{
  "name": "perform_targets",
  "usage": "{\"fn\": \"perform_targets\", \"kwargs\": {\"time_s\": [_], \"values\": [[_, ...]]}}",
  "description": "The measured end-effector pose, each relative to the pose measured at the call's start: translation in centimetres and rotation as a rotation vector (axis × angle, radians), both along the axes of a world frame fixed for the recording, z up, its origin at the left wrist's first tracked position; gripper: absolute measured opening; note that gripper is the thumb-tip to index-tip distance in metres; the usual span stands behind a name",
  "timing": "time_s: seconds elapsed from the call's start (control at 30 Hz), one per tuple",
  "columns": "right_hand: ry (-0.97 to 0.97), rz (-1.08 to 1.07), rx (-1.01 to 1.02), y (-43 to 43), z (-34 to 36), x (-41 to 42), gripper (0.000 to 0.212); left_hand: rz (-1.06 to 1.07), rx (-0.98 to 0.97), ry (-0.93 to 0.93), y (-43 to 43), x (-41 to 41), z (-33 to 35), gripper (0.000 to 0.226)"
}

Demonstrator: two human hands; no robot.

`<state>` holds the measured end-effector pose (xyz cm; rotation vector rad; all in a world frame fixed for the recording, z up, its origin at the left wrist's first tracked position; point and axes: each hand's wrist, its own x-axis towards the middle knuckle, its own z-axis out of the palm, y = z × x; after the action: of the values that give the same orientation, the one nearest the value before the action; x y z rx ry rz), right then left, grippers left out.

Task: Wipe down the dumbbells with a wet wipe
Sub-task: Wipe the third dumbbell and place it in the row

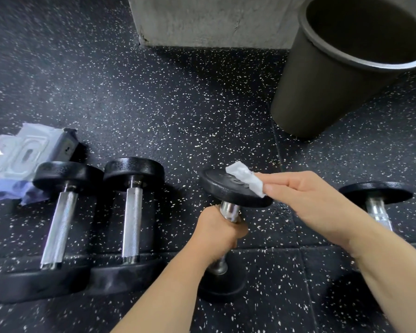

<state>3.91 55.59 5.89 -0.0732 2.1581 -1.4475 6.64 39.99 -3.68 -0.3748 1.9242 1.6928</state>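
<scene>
A black speckled rubber floor (178,111) fills the view, with a wide bare stretch in the middle between the dumbbells and the far wall. A grey concrete block (211,20) stands at the far edge, its near face ending at the floor. At far right a black bin (322,92) stands open-topped, just beside the block's right end.

Four dumbbells lie in a near row. The two left dumbbells (132,212) rest side by side on the floor, their near heads close together. At the right edge a fourth dumbbell (376,193) is partly hidden behind the right forearm. A pack of wet wipes (22,159) lies at far left, touching the far head of the leftmost dumbbell.

The held dumbbell (233,188) is in the middle, tilted with its far head raised and open floor on both sides. The left hand (216,234) is closed in a fist around its chrome handle. The right hand (305,200) has its fingers extended and drawn together, pinching a white wet wipe (246,179) against the top face of the raised head.
</scene>
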Motion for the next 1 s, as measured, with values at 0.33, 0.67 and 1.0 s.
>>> {"fn": "perform_targets", "kwargs": {"time_s": [0.33, 0.67, 1.0], "values": [[-0.144, 0.272, -0.026, -3.5, 0.6, -3.1, 0.028, -0.022, -0.011, 0.015, 0.2, 0.5, 0.2, 0.028], [-0.123, 0.007, 0.150, 0.7, -1.9, -2.1, 0.025, -0.030, -0.010, 0.016, -0.1, 0.2, 0.1, 0.024], [0.019, 0.294, 0.038, -2.1, 1.6, 0.4, 0.041, -0.026, -0.034, 0.005, 0.3, 0.4, 0.0, 0.026]]}}
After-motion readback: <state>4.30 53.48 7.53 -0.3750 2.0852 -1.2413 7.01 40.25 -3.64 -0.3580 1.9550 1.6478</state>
